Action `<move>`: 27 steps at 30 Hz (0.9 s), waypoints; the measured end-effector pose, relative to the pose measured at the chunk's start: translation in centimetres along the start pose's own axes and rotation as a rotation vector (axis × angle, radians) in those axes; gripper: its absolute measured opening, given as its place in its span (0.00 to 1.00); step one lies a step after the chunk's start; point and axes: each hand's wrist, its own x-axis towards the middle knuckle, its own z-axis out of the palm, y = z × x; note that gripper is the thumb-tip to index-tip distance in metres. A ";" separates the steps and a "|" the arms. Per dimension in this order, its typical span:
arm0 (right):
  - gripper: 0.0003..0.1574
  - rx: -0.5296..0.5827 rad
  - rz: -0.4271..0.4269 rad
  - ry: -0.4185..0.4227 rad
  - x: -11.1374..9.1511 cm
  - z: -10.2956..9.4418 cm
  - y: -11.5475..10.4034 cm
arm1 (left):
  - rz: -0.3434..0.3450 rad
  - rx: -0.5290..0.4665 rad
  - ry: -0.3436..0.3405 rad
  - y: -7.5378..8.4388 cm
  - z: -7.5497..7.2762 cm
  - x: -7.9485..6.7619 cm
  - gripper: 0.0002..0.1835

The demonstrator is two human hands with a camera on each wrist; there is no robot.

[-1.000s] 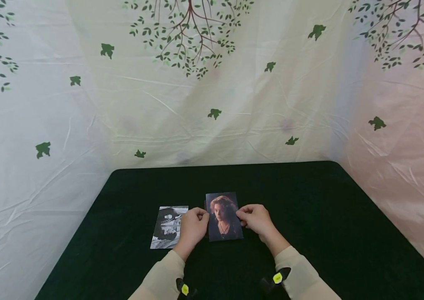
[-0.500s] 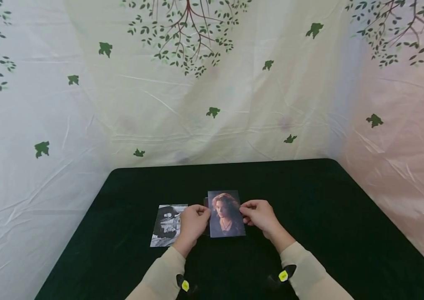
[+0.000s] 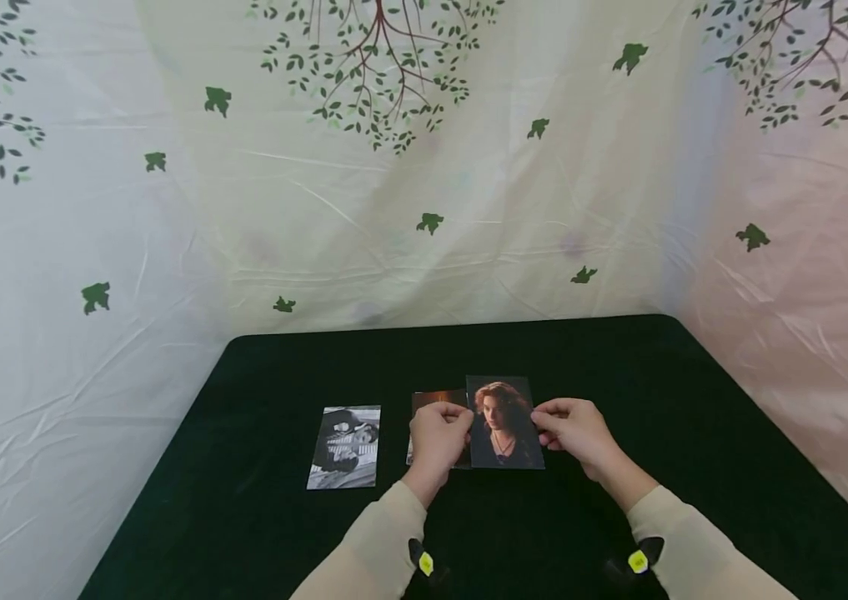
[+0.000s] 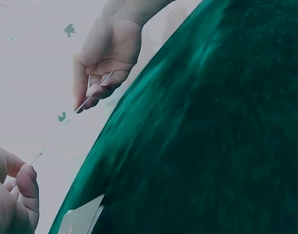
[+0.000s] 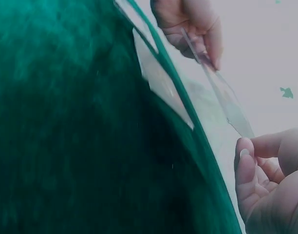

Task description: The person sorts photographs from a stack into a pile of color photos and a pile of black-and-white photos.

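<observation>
Both hands hold up a colour portrait photo (image 3: 502,437) by its opposite side edges. My left hand (image 3: 437,442) pinches the left edge between thumb and fingers, and my right hand (image 3: 577,433) pinches the right edge. The right wrist view shows the photo edge-on, raised above the table, stretched between the two hands. Beneath and left of it, another dark colour photo (image 3: 439,397) lies on the table, largely covered by my left hand. A black-and-white photo (image 3: 344,450) lies farther left, fully visible in the head view.
A dark green cloth (image 3: 243,533) covers the table. Behind the far edge hangs a pale curtain (image 3: 363,208) printed with branches and leaves. In the left wrist view, flat cards (image 4: 81,219) lie at the lower edge.
Both hands have carried the portrait photo to the right, uncovering part of the colour photo below. The black-and-white photo is now out from behind my left hand.
</observation>
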 end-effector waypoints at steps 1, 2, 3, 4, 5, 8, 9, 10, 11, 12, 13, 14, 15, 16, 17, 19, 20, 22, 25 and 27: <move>0.21 -0.002 0.001 -0.001 -0.1 -0.4 0.2 | 0.006 0.006 0.002 0.1 0.4 -0.1 0.04; 0.21 -0.001 0.006 0.001 -0.1 -0.7 0.4 | 0.011 0.013 0.004 0.2 0.9 -0.2 0.04; 0.21 -0.003 0.011 0.003 -0.2 -1.1 0.6 | 0.016 0.019 0.005 0.3 1.3 -0.2 0.04; 0.22 -0.006 0.011 0.005 -0.2 -1.4 0.8 | 0.023 0.028 0.005 0.4 1.7 -0.3 0.04; 0.22 -0.012 0.013 0.009 -0.3 -1.8 1.0 | 0.030 0.035 0.002 0.5 2.2 -0.3 0.04; 0.22 -0.031 0.016 0.027 -0.3 -2.8 1.6 | 0.064 0.076 -0.014 0.6 3.5 -0.4 0.05; 0.22 -0.041 0.016 0.033 -0.2 -3.1 1.8 | 0.074 0.098 -0.020 0.7 3.9 -0.3 0.05; 0.22 -0.049 0.015 0.039 -0.1 -3.3 2.0 | 0.084 0.116 -0.025 0.7 4.2 -0.3 0.05; 0.22 -0.059 0.013 0.043 0.0 -3.5 2.1 | 0.095 0.138 -0.027 0.7 4.4 -0.3 0.05; 0.21 -0.069 0.011 0.048 0.1 -3.6 2.3 | 0.105 0.158 -0.032 0.7 4.6 -0.3 0.05; 0.21 -0.083 0.006 0.049 0.2 -3.8 2.4 | 0.108 0.178 -0.037 0.8 4.8 -0.2 0.05; 0.20 -0.095 0.007 0.056 0.3 -3.9 2.5 | 0.116 0.191 -0.043 0.9 5.0 -0.2 0.05; 0.20 -0.112 0.002 0.058 0.4 -4.0 2.5 | 0.123 0.210 -0.047 0.9 5.1 -0.2 0.05; 0.19 -0.128 -0.002 0.061 0.5 -4.1 2.6 | 0.130 0.229 -0.051 1.0 5.2 -0.1 0.05; 0.19 -0.143 -0.006 0.065 0.6 -4.0 2.7 | 0.135 0.252 -0.055 1.0 5.2 0.0 0.06; 0.17 -0.176 -0.017 0.068 0.8 -3.9 2.7 | 0.139 0.300 -0.063 1.0 5.2 0.1 0.07; 0.17 -0.189 -0.022 0.069 0.9 -3.8 2.8 | 0.142 0.330 -0.062 1.0 5.2 0.2 0.07; 0.16 -0.213 -0.032 0.067 1.1 -3.5 2.8 | 0.138 0.384 -0.059 0.9 5.1 0.4 0.08; 0.15 -0.247 -0.043 0.062 1.3 -3.2 2.8 | 0.138 0.436 -0.062 0.6 4.9 0.6 0.09; 0.16 -0.268 -0.045 0.060 1.3 -3.1 2.8 | 0.131 0.448 -0.075 0.5 4.9 0.7 0.10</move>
